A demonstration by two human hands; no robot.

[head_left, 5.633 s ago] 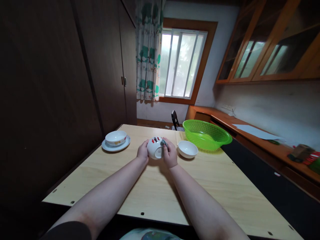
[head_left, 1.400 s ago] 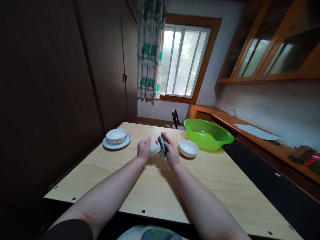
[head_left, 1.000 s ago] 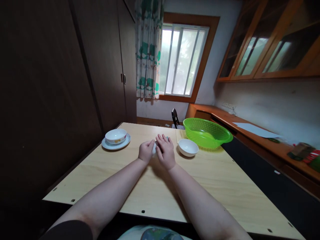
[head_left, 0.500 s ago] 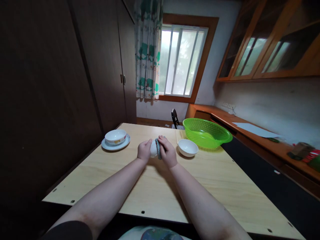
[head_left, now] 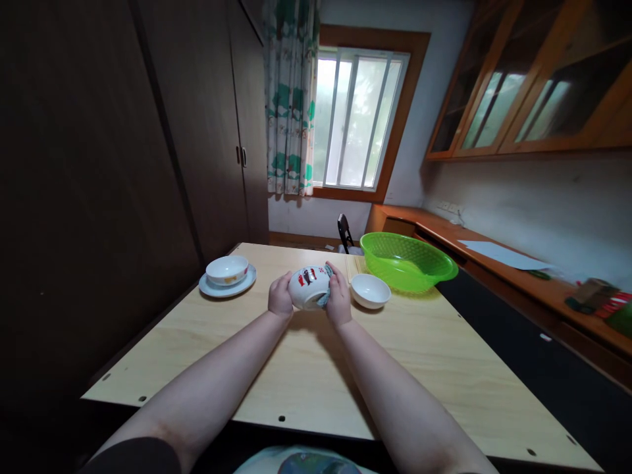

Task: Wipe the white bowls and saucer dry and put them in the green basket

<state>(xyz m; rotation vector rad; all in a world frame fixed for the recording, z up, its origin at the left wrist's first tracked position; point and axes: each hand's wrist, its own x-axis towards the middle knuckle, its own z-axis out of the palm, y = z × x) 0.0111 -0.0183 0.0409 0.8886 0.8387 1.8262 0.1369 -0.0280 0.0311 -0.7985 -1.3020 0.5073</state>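
Between my hands, above the table, is a white bowl (head_left: 307, 289) with red and dark fish painted on its outer wall. It is tipped on its side, its underside partly towards me. My left hand (head_left: 280, 295) is closed on the bowl's left edge. At the other side my right hand (head_left: 338, 296) grips a grey-blue cloth (head_left: 327, 270) against the bowl; part of the cloth is hidden behind the fingers. A second white bowl (head_left: 370, 292) stands upright on the table just right of my right hand.
On the left of the wooden table (head_left: 296, 368), a patterned bowl (head_left: 227, 270) sits on a plate (head_left: 203, 288). A green plastic basket (head_left: 409, 263) stands at the back right, with chopsticks (head_left: 351, 268) beside it. A black chair (head_left: 344, 232) is beyond the table.
The bowl has turned so that its painted outer wall and underside show. My right hand and the cloth have shifted from across the bowl to its right side.
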